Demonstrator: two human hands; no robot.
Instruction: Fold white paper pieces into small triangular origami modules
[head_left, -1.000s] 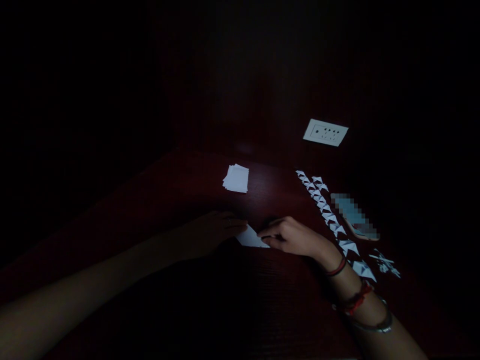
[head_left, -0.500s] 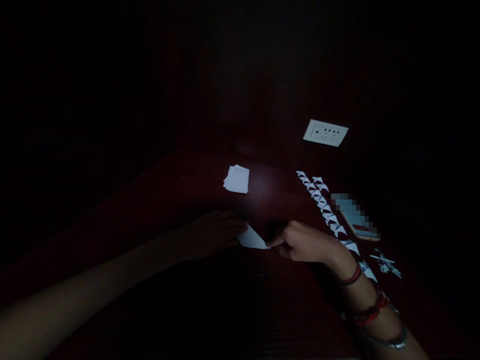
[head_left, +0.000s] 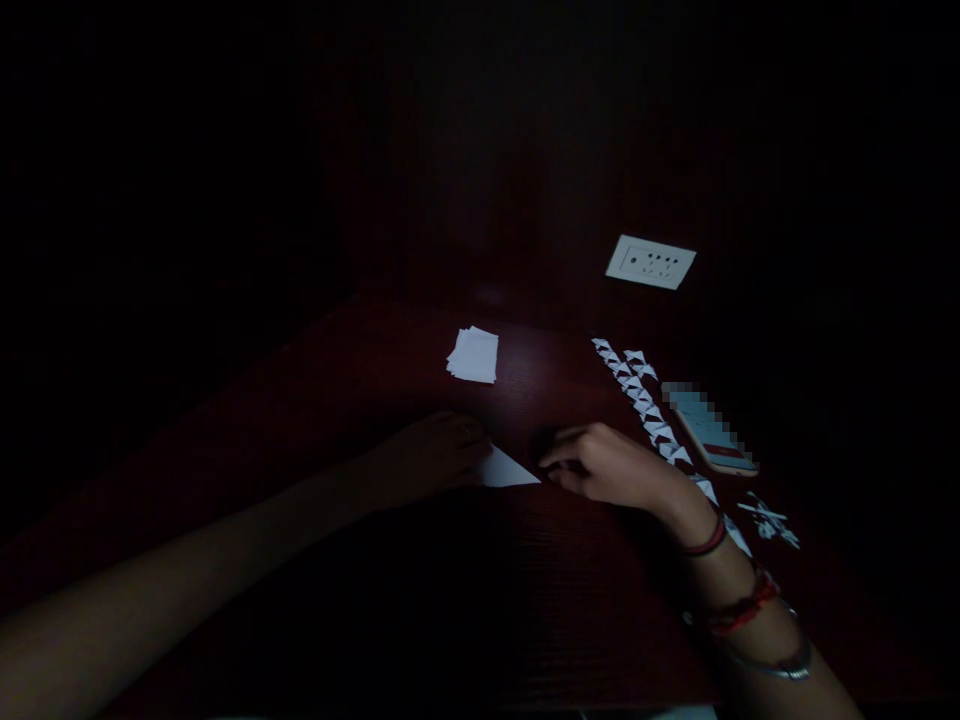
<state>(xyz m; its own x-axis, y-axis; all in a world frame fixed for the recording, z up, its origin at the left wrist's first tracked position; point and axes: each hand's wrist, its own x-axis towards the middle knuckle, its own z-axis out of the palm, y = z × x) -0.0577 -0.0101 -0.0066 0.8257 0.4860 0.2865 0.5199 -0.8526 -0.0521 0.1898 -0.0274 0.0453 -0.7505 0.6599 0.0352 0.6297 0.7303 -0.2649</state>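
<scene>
A small white folded paper (head_left: 505, 469) lies on the dark red table (head_left: 390, 360) between my hands. My left hand (head_left: 427, 455) rests on the paper's left edge, fingers laid down on it; the dim light hides their exact shape. My right hand (head_left: 604, 465) sits just right of the paper's pointed tip, fingers curled with the index finger stretched toward it. Whether it touches the paper is unclear. Red bands and a metal bangle ring my right wrist.
A stack of white paper squares (head_left: 474, 355) lies farther back. A long row of folded white paper pieces (head_left: 649, 410) runs along the right, beside a phone (head_left: 709, 432). Some small paper scraps (head_left: 769, 522) lie at the right. A white wall socket (head_left: 650, 262) is behind.
My right hand slid off the paper toward the right and a little up, baring more of the paper's pointed tip. My left hand has stayed on the paper's left edge.
</scene>
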